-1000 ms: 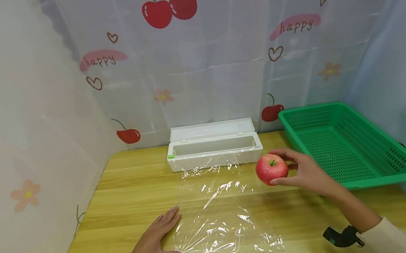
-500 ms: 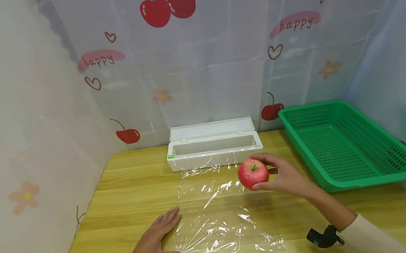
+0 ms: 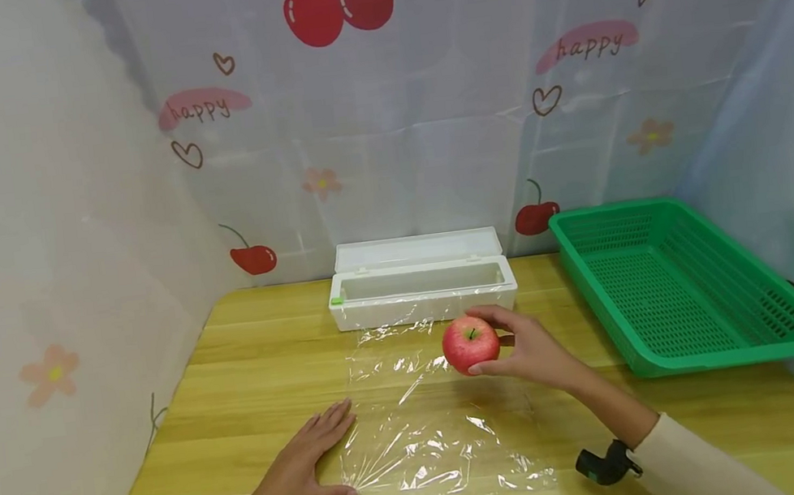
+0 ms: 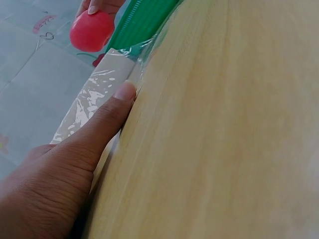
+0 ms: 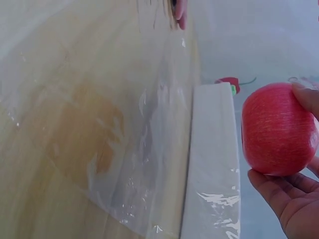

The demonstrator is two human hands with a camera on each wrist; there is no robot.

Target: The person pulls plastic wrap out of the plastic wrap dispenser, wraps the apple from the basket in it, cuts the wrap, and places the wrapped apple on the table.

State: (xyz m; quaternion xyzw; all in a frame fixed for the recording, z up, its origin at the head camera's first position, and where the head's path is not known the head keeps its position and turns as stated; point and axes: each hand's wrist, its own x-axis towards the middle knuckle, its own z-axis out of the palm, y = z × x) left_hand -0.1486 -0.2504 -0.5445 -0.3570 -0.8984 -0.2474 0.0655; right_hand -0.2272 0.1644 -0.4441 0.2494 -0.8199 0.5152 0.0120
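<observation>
A red apple [image 3: 470,345] is gripped between the thumb and fingers of my right hand [image 3: 526,351], held above a sheet of clear plastic wrap [image 3: 434,439]. The right wrist view shows the apple [image 5: 279,129] close up, fingers below and thumb on its side. My left hand [image 3: 301,471] lies flat on the table, its thumb tip on the wrap's near left corner. In the left wrist view that thumb [image 4: 107,117] is stretched out along the tabletop. The wrap runs back to a white dispenser box [image 3: 424,307] whose lid stands up.
A green plastic basket [image 3: 667,298] stands at the right rear of the wooden table [image 3: 250,378]. Cherry-print curtains [image 3: 416,155] enclose the back and sides. A black device [image 3: 606,465] is strapped at my right wrist, by the pale sleeve [image 3: 686,464].
My right hand has carried the apple leftward, from beside the basket to over the wrap. My left hand has stayed in place on the wrap's corner.
</observation>
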